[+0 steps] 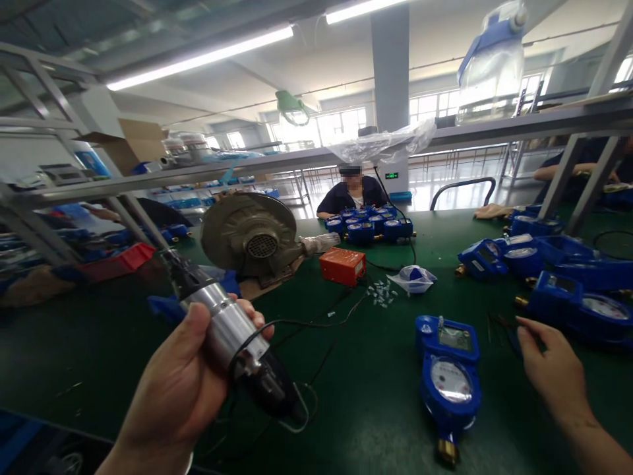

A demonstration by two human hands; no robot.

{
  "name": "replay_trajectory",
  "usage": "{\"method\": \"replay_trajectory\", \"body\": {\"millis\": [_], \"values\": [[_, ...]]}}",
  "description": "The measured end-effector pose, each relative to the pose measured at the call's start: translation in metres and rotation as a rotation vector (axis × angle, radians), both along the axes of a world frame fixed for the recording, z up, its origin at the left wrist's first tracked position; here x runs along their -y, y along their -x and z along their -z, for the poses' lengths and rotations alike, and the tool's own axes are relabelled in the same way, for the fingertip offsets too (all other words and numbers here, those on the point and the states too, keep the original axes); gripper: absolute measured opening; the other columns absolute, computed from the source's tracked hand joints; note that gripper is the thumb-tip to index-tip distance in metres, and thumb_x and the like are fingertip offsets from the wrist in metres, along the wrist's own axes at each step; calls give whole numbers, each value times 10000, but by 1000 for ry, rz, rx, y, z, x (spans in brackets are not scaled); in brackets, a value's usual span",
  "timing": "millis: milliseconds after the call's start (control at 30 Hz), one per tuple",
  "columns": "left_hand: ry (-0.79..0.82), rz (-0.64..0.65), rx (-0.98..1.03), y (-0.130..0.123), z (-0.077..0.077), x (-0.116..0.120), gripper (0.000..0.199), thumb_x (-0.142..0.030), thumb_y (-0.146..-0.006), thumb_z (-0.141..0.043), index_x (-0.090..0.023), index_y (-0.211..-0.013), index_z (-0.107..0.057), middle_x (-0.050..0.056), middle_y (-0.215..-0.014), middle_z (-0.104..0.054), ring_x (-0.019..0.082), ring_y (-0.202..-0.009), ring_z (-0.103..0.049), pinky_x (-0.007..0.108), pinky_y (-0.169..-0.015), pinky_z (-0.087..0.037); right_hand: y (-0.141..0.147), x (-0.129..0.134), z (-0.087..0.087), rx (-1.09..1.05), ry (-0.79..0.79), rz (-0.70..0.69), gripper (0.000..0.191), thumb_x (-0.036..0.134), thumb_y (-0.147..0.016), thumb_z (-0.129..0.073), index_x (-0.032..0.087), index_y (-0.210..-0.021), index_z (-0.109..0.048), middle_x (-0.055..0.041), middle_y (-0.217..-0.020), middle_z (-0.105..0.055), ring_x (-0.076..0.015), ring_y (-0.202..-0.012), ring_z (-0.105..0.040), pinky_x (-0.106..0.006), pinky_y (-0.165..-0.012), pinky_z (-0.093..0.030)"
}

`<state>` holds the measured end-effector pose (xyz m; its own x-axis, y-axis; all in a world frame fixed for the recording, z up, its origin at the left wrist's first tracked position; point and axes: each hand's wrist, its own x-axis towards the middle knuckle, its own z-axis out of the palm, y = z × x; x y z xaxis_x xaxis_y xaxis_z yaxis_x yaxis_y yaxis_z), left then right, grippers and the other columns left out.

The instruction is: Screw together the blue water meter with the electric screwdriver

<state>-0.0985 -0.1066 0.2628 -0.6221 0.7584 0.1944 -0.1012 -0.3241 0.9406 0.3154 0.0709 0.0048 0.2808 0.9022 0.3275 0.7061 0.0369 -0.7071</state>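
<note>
My left hand (173,376) is wrapped around an electric screwdriver (232,330) with a silver metal body and black ends. It is held tilted above the table, its cord looping off the tool. My right hand (556,369) is at the right, thumb and forefinger close together beside a thin dark tool (504,324) lying on the table; whether they grip it is unclear. Between my hands, nearer the right, a blue water meter (450,382) lies face up, with a display, a round dial and a brass end towards me. A small clear piece (441,323) stands on its upper part.
Small clear pieces (380,293) lie scattered near an orange box (342,266) and a plastic bag (414,278). Behind stands a large blower (250,237). More blue meters (578,303) crowd the right. A co-worker (353,192) sits opposite behind other meters. A shelf (297,158) crosses above.
</note>
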Motion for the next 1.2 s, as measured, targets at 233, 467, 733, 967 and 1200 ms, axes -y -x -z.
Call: {"method": "replay_trajectory", "body": {"millis": [233, 467, 733, 967, 1200], "values": [[-306, -139, -380, 12, -12, -2, 138, -355, -948, -504, -274, -1057, -531, -63, -792, -625, 145, -735, -620, 296, -687, -569, 71, 105, -83, -180, -367, -396, 316, 435, -869, -529, 274, -1125, -624, -45, -1179, -598, -223, -1032, -589, -305, -766, -525], [-312, -150, -147, 10, -9, 9, 283, -432, -901, -545, -150, -886, -548, 13, -715, -610, 168, -625, -608, 312, -578, -573, 206, 174, -103, -756, 310, -1103, 581, 515, -851, -551, 271, -1348, -374, -106, -1228, -491, -202, -968, -574, -326, -745, -536], [-328, -3, -158, -6, 38, 21, 276, -436, -881, -581, -199, -989, -490, 12, -815, -568, 185, -693, -614, 317, -598, -559, 295, 177, -120, -1518, 660, -1052, 620, 678, -756, -565, 222, -1174, -543, -70, -1284, -517, -251, -1215, -432, -368, -964, -374], [-296, 138, -348, -1, 44, 33, 232, -401, -910, -544, -200, -1004, -478, 27, -835, -549, 200, -669, -604, 329, -573, -527, 291, 144, -111, -1120, 487, -1117, 594, 698, -803, -472, 158, -844, -716, -106, -924, -659, -256, -939, -553, -428, -943, -355], [-221, 163, -377, 2, 69, 24, 207, -361, -919, -545, -215, -1037, -458, 25, -828, -563, 193, -685, -604, 335, -605, -530, 286, 146, -137, -1433, 411, -1076, 241, 401, -861, -582, 225, -1022, -612, -33, -1055, -645, -189, -1052, -575, -360, -980, -424]]}}
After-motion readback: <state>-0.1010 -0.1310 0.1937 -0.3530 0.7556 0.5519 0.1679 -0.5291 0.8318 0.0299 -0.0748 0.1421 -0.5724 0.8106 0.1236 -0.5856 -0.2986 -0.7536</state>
